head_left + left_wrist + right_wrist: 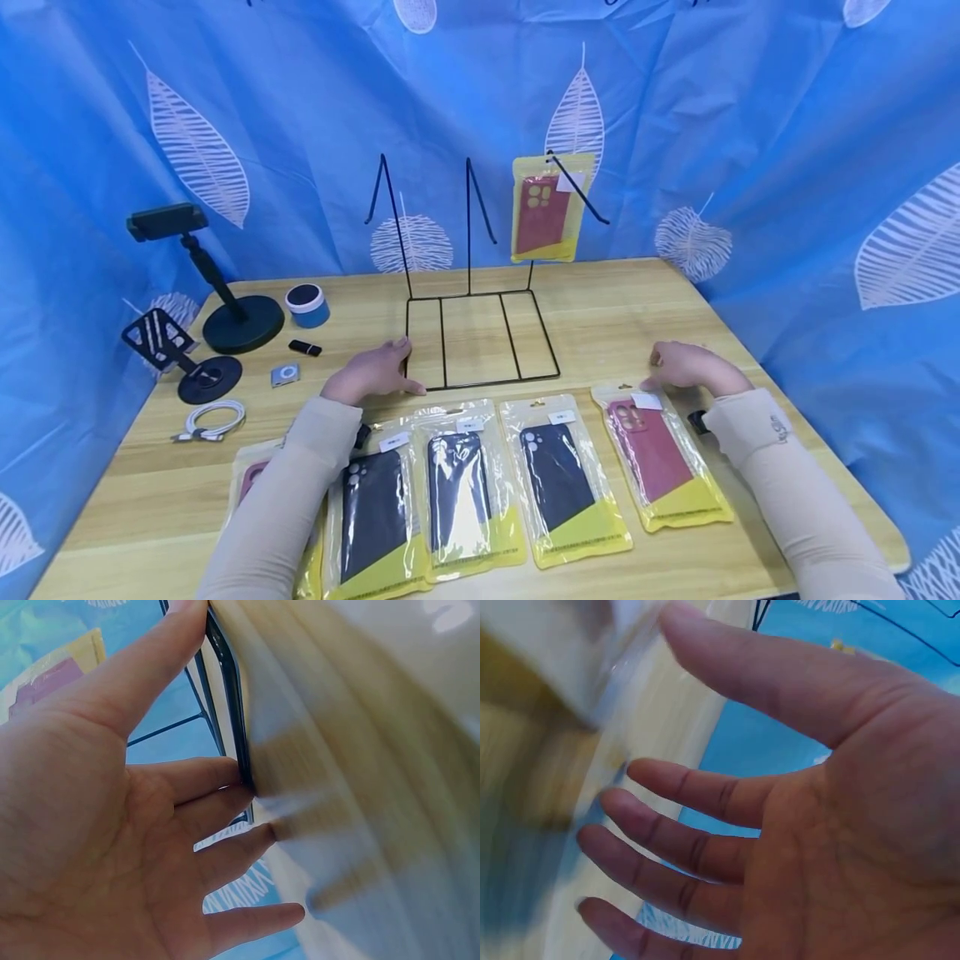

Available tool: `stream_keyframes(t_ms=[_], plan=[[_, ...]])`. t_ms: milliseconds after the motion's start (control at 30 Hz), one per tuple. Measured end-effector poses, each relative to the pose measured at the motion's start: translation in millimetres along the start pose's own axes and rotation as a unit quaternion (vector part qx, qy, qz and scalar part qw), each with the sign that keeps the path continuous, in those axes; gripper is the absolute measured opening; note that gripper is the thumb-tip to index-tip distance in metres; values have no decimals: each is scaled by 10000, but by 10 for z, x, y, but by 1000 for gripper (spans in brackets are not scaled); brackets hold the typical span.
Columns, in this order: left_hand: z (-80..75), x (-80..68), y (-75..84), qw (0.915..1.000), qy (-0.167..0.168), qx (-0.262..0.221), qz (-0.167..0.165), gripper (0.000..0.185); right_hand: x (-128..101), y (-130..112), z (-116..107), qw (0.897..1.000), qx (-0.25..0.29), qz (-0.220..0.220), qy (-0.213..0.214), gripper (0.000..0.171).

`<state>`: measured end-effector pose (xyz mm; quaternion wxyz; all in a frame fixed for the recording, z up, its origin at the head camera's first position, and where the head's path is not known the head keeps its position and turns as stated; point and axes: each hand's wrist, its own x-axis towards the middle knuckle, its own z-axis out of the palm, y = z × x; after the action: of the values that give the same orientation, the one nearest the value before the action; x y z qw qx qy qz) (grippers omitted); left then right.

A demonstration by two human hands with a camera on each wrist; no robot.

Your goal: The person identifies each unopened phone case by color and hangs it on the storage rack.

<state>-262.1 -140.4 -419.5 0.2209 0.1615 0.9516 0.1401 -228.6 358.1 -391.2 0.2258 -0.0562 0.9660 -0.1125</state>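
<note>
Seeing left hand [375, 371] with straight fingers touching wire rack [483, 383] on table [600, 333]; right hand [690, 367] spread, empty, by pink-case packet [652, 454], can't confirm contact. Can't make out leftmost packet [251, 467], mostly behind left sleeve [281, 508].

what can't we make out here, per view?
Head: most of the leftmost clear-and-yellow plastic packet, behind the beige left sleeve.
Head: print on the small white rectangular labels, too small.
Left wrist: rest of the hanging yellow-edged plastic packet, behind the left hand and past the left edge.
Right wrist: the pale object, upper left, blurred and cut off.
</note>
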Motion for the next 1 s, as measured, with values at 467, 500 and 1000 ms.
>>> stream_keyframes(t_ms=[467,500,1000], plan=[[-7,-2,1,10000,0,-31,20,101,5,118,62,9967,621,-442,-285,22],[-6,-4,-1,10000,-6,-36,17,101,-1,134,58,9958,729,-499,-250,22],[1,-4,5,10000,26,-81,39,100,-375,30,-334,9338,3058,-1432,1184,22]])
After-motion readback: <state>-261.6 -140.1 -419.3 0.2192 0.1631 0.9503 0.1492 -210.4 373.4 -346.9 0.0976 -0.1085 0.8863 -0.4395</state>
